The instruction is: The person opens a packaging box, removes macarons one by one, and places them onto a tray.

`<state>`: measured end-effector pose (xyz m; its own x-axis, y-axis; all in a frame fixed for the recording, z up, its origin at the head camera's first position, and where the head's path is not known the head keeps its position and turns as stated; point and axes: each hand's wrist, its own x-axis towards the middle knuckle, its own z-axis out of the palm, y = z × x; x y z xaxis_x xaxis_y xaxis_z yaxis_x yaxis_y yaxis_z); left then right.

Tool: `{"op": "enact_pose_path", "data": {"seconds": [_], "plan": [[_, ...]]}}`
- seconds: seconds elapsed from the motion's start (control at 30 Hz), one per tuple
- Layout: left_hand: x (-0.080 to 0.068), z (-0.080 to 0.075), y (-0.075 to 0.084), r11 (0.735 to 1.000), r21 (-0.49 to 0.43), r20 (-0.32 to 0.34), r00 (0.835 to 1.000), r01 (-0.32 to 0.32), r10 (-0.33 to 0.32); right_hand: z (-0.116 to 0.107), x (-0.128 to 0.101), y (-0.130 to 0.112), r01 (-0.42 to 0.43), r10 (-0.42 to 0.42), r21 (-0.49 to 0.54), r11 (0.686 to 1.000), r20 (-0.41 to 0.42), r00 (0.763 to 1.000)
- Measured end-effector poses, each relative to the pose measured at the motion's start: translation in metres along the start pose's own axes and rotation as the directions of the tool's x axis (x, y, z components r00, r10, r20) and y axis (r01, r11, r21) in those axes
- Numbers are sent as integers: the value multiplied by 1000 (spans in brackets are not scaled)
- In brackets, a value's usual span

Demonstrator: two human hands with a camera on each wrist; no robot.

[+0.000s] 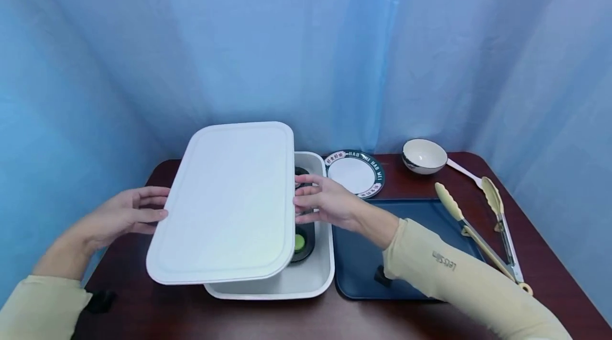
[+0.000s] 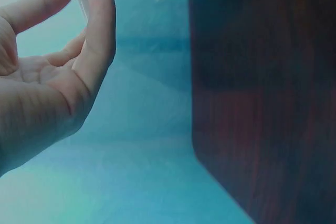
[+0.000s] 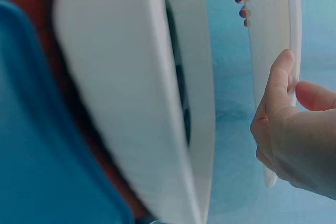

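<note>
I see both forearms reaching in from the near edge of the tabletop [image 1: 550, 255], one on each side of a white lid [image 1: 227, 204]. My left hand [image 1: 125, 214] comes in low from the left with the palm turned toward the lid's left edge; in the left wrist view the thumb and a fingertip pinch that thin white rim between them, the other fingers loosely bent. My right hand [image 1: 326, 202] reaches across from the right, wrist bent inward, and the right wrist view shows its thumb on one face of the lid and its fingers [image 3: 276, 85] on the other, gripping the right edge.

The lid hangs between the two hands, tilted and lifted clear above a white container [image 1: 313, 276], covering its left part and leaving its right side uncovered. Inside the container I make out dark round cups, one with green contents [image 1: 299, 243].

Just right of the container lies a blue tray [image 1: 356, 265], partly under my right sleeve. Behind it sit a small round plate [image 1: 355, 173] and a bowl [image 1: 423, 156]; tongs [image 1: 483, 228] rest across the tray's right side.
</note>
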<state>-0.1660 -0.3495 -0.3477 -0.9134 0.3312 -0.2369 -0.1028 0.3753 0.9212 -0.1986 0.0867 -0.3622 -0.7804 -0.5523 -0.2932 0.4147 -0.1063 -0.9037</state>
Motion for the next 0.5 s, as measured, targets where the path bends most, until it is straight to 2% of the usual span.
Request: {"op": "enact_pose_path", "data": {"seconds": [0.27,0.5], "plan": [[-8,-41,5,997,73,-87,996,20,-14,30,32,-17,17,-17,1,1000,41,999],[-17,-60,-2,979,183,-121,990,91,-69,56,63,-13,-35,34,13,999,115,993]]}}
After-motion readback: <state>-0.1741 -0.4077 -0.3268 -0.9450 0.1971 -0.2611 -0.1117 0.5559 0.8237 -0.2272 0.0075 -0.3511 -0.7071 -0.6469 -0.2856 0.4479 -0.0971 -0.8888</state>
